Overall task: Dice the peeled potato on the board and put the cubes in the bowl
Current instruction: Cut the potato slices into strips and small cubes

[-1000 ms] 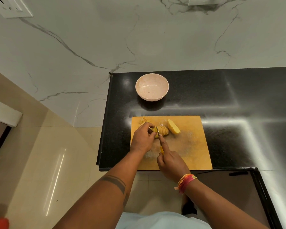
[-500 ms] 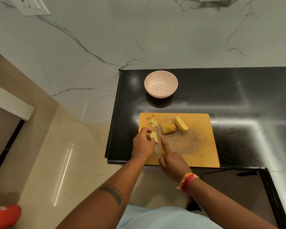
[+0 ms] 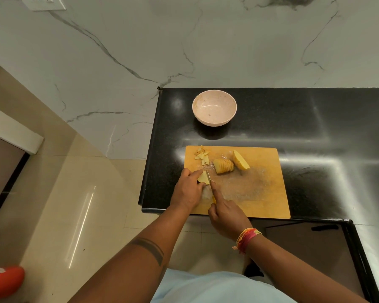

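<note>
A red object (image 3: 3, 282) is cut off at the lower left, its label unreadable. On the cutting board (image 3: 260, 193) near the worktop's front-left corner, the left hand (image 3: 187, 189) pinches a pale potato slice (image 3: 203, 177). The right hand (image 3: 227, 213) grips a knife (image 3: 208, 176), handle mostly hidden. Cubes (image 3: 201, 154), sliced potato (image 3: 223, 166) and a half (image 3: 240, 160) lie beyond; the bowl (image 3: 214, 110) sits behind.

A white marble wall (image 3: 140, 51) with grey veins rises behind the glossy black surface (image 3: 315, 127), which mirrors bright streaks of light. Left of it lies a shiny beige tiled floor (image 3: 64, 204); a white switch plate (image 3: 43, 2) sits high on the wall.
</note>
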`<state>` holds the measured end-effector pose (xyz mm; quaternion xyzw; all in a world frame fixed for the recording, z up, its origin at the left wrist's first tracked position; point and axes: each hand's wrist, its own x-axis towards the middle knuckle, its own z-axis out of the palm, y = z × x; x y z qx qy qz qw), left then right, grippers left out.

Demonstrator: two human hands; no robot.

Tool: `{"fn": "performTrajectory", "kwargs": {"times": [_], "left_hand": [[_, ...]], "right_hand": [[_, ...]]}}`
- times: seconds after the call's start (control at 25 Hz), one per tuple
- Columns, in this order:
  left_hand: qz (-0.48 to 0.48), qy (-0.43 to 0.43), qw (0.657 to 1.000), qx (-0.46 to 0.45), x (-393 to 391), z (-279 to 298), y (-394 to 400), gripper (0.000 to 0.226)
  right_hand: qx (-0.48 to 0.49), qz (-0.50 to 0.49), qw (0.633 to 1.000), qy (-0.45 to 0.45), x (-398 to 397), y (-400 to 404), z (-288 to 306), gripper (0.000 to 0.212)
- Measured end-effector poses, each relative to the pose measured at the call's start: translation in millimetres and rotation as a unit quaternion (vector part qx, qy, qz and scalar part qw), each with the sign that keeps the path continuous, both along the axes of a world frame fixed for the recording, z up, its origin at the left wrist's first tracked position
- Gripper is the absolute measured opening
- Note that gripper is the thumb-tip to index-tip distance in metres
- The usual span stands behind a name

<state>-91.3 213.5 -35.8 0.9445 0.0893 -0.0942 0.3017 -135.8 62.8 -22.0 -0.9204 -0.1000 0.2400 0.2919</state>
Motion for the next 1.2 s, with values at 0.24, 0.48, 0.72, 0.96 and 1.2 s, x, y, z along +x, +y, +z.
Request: {"fn": "performTrajectory", "kwargs": {"times": [0.24, 0.48, 0.72, 0.96, 1.2], "left_hand": [[0.003, -0.002, 1.000, 0.011, 2, -3, 0, 0.050], [0.013, 0.008, 1.000, 0.014, 2, -4, -1, 0.048], [0.011, 0.013, 1.000, 0.020, 4, -1, -3, 0.049], [0.013, 0.008, 1.000, 0.025, 1, -1, -5, 0.050], [0.026, 0.009, 1.000, 0.014, -1, 1, -7, 0.049]], "right_hand": [[-0.004, 0.005, 1.000, -0.007, 13, 7, -1, 0.073], [-0.027, 0.011, 1.000, -0.005, 20, 11, -3, 0.074], [-0.047, 0.029, 0.998, -0.011, -8, -1, -8, 0.077], [-0.063, 0.033, 0.997, -0.007, -29, -7, -8, 0.079], [-0.052, 0.016, 0.998, 0.002, -33, -8, -6, 0.079]]}}
